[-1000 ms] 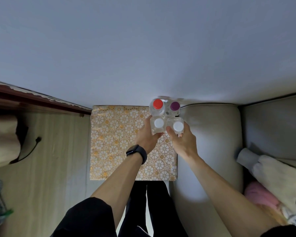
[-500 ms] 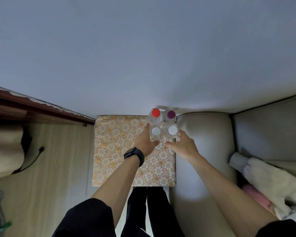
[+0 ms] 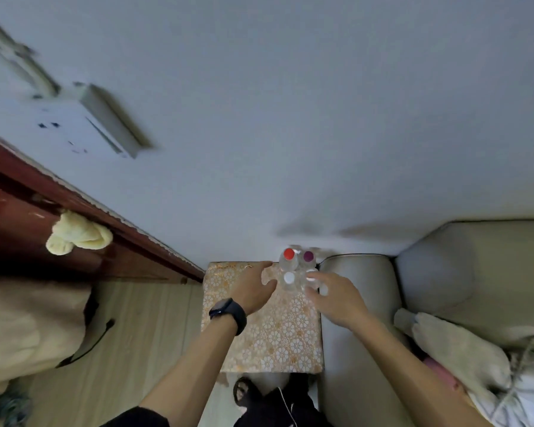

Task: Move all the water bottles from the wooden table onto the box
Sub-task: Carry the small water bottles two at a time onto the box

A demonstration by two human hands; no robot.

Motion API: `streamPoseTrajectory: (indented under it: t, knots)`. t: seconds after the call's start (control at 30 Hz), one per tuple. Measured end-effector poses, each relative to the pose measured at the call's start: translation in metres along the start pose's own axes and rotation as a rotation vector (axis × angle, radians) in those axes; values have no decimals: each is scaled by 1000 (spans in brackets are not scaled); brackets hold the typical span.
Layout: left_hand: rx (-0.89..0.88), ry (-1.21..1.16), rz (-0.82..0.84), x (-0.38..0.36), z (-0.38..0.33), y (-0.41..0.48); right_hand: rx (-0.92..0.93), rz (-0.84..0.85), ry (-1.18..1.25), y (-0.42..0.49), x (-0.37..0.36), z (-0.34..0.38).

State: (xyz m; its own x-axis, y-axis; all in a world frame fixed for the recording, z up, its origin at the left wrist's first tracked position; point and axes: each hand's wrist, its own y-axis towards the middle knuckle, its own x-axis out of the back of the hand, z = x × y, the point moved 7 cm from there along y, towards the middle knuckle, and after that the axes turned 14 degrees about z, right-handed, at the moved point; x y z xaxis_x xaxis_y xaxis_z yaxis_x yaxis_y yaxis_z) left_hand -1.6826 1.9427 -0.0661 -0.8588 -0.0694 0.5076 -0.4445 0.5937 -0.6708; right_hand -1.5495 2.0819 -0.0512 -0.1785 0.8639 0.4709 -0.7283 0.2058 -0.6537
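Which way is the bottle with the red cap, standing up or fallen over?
Standing up. The red-capped bottle shows its round cap straight from above, clear body beneath, at the far corner of the patterned box.

Box point(image 3: 275, 343) — against the wall point(image 3: 290, 149), with the sofa arm point(image 3: 355, 272) just beside its right edge and the floor point(image 3: 142, 334) to its left. Water bottles point(image 3: 290, 266), four, upright, clustered two by two on the box's far right corner. Left hand point(image 3: 253, 288) just left of the cluster; right hand point(image 3: 336, 295) at its near right (contact unclear).
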Motion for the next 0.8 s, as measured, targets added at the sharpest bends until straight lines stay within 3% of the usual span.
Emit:
streamPoseTrajectory:
  t: [0.23, 0.43, 0.6, 0.8]
  knots:
    - [-110, 102, -273, 104, -20, -79, 273, -298, -90, -62, 74, 108]
    - [-151, 117, -481, 181, 2, -172, 526, -440, -212, -108, 79, 227]
    - [-77, 105, -738, 234, 76, -298, 736, -426, -251, -142, 17, 346]
    - [180, 45, -1080, 253, 238, -500, 1030, -191, -318, -175, -140, 491]
